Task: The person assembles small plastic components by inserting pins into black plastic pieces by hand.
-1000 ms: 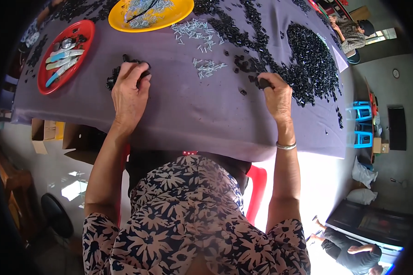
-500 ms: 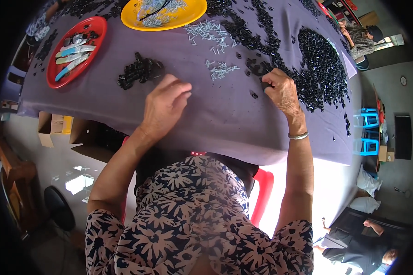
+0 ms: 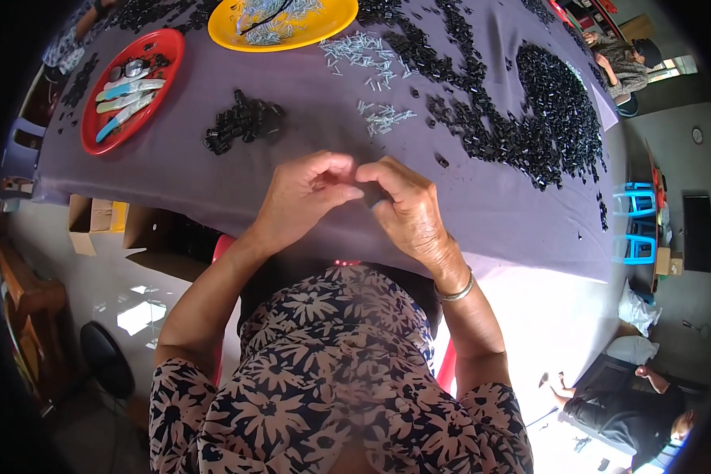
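Observation:
My left hand point(image 3: 302, 196) and my right hand point(image 3: 409, 207) meet over the near part of the cloth-covered table, fingertips almost touching. Thumb and fingers of the left are pinched together; whatever lies between them is too small to make out. The right is also curled into a pinch, with something dark by its thumb, and its contents are hidden. Beyond the hands lies a small group of pale metal pins point(image 3: 385, 118). To the left is a little heap of black plastic parts point(image 3: 241, 122), and a large pile of similar black pieces point(image 3: 557, 118) spreads at the right.
A red tray point(image 3: 174, 83) at the left holds knives with pale and blue handles. Pins fill a yellow plate point(image 3: 223, 33) at the far side, with more pins point(image 3: 363, 55) scattered beside it. Below the table edge stands a cardboard box point(image 3: 154, 241). Other people sit or stand farther off.
My right hand has moved left and nearer from the edge of the black pile to meet my left hand. The left has shifted slightly right and nearer.

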### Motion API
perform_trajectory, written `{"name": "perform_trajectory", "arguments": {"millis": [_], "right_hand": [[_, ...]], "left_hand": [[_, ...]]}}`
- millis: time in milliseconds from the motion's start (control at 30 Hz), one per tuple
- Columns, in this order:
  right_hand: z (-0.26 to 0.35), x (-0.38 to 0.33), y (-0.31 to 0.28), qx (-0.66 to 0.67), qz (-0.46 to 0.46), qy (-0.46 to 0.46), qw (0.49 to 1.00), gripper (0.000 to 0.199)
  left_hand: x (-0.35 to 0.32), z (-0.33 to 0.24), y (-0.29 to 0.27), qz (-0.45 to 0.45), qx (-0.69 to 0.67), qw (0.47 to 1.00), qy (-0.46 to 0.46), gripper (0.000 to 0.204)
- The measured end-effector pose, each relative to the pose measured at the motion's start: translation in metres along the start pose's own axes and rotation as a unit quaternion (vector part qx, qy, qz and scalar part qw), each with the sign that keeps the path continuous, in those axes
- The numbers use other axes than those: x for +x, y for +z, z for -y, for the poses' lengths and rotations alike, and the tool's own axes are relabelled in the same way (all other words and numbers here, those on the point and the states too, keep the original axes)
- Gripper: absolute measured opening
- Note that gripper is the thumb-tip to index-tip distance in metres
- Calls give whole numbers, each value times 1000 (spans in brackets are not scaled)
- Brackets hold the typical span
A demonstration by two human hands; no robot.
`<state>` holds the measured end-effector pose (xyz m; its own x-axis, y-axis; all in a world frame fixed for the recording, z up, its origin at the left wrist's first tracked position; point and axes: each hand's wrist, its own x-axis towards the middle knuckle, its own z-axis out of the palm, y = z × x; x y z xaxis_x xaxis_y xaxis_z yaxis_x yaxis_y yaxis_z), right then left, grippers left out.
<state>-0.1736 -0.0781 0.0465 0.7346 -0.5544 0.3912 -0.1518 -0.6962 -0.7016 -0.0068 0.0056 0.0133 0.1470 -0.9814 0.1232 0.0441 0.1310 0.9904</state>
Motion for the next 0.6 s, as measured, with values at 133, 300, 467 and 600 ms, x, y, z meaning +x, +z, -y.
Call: {"name": "perform_trajectory", "arguments": {"millis": [133,300,467,600], "right_hand": [[-2,-11,8,10,-20,18,1000,48],[1,-15,12,63,-33,81,994,44],[-12,-21,18,119,-64,93,986,41],[-19,-24,18,143,-49,99,984,38]], "left_hand": [[0,-1,2,-1,44,999,3,16],[1,1,5,-22,93,994,51,17],[3,-2,6,-17,166,982,87,19],[4,3,5,-11,188,976,109,18]]}}
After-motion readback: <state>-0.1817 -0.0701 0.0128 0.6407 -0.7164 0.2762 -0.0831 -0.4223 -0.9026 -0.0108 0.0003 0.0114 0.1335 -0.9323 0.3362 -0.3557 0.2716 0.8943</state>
